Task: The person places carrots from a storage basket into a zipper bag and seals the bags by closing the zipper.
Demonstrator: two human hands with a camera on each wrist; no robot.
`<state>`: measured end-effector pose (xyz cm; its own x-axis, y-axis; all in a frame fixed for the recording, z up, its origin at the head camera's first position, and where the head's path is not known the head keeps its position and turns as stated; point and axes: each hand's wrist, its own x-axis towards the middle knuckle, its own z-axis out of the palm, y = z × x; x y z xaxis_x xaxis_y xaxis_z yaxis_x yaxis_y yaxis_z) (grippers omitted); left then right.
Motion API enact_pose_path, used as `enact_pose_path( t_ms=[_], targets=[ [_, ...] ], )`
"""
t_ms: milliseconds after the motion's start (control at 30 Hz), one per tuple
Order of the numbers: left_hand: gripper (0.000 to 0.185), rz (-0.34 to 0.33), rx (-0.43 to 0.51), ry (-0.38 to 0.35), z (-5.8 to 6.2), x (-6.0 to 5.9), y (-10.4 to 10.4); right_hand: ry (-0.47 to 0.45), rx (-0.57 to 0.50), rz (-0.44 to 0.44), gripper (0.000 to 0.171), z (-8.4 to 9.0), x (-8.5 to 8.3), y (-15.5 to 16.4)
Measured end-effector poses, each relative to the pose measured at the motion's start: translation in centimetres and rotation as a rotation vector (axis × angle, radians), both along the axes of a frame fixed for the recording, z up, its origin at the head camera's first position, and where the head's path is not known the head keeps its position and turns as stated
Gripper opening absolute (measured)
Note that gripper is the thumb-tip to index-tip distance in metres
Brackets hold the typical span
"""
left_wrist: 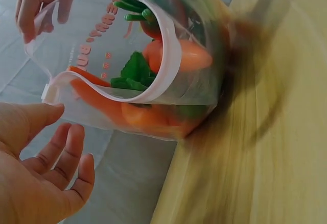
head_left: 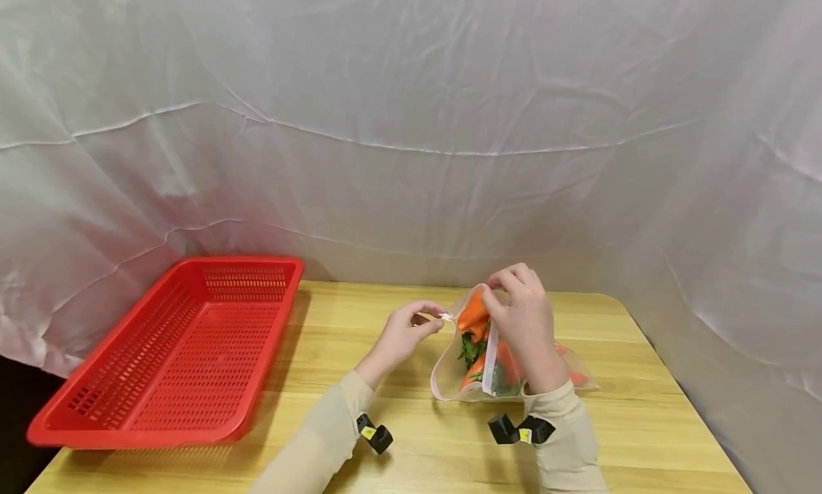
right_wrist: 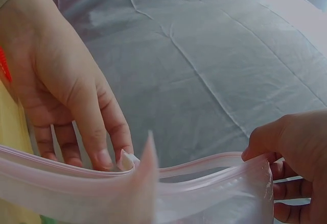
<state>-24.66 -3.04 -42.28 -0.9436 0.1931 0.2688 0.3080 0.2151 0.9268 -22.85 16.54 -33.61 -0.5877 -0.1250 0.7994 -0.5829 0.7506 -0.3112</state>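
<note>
Hands meet at a clear zip bag (head_left: 478, 351) standing right of centre on the wooden table (head_left: 417, 451), its mouth pulled wide. The left hand (head_left: 404, 333) pinches the white slider tab (head_left: 446, 316) at the mouth's left end between thumb and forefinger. The right hand (head_left: 523, 323) curls over the bag's upper right rim and grips it, covering much of the bag from above. Orange carrots (left_wrist: 179, 55) and green leaves (left_wrist: 134, 71) show inside; how many cannot be counted. A red plastic basket (head_left: 173, 351) sits well apart at lower left. Wrinkled white sheeting (head_left: 411, 123) fills the background. The left wrist view is motion-blurred at right.
</note>
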Motion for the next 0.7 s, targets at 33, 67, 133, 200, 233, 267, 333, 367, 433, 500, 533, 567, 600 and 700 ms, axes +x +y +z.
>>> enact_pose_path(
  t_ms=[33,67,133,200,233,267,333,367,433,500,533,567,600,700],
  targets=[
    [0.015,0.008,0.0,0.0,0.0,-0.1,0.1,0.0,0.002,0.0,0.009,0.0,0.0,0.0],
    [0.013,0.014,-0.002,0.0,0.0,-0.2,0.1,-0.002,0.004,0.0,0.009,0.0,0.0,0.0],
    [0.01,0.023,-0.01,0.003,0.2,-0.3,0.2,-0.004,0.005,0.0,0.009,0.0,0.0,0.0],
    [0.008,0.026,-0.024,0.013,0.3,-0.4,0.2,-0.006,0.003,0.001,0.009,0.0,0.0,0.0],
    [0.008,0.028,-0.029,0.018,0.3,-0.5,0.1,-0.006,0.001,0.002,0.009,0.0,0.0,0.0],
    [0.007,0.029,-0.031,0.024,0.4,-0.6,0.0,-0.006,0.0,0.002,0.009,0.0,-0.1,0.1],
    [0.007,0.034,-0.029,0.041,0.5,-0.8,-0.1,-0.002,-0.006,0.006,0.008,0.0,-0.1,0.2],
    [0.007,0.039,-0.023,0.05,0.5,-0.9,-0.3,0.0,-0.007,0.009,0.008,0.0,-0.2,0.2],
    [0.008,0.05,-0.006,0.063,0.6,-1.1,-0.5,0.007,-0.006,0.016,0.008,0.0,-0.3,0.3],
    [0.008,0.061,0.01,0.075,0.7,-1.2,-0.8,0.013,-0.005,0.023,0.007,0.0,-0.3,0.4],
    [0.008,0.066,0.017,0.084,0.7,-1.3,-1.0,0.015,-0.003,0.027,0.007,0.0,-0.3,0.5],
    [0.008,0.071,0.024,0.09,0.7,-1.3,-1.1,0.02,-0.001,0.033,0.008,0.0,-0.3,0.5],
    [0.009,0.075,0.029,0.097,0.8,-1.3,-1.2,0.025,0.001,0.037,0.008,0.0,-0.3,0.6],
    [0.009,0.084,0.058,0.112,1.0,-1.4,-1.6,0.029,0.006,0.05,0.01,-0.1,-0.1,0.8]
  ],
)
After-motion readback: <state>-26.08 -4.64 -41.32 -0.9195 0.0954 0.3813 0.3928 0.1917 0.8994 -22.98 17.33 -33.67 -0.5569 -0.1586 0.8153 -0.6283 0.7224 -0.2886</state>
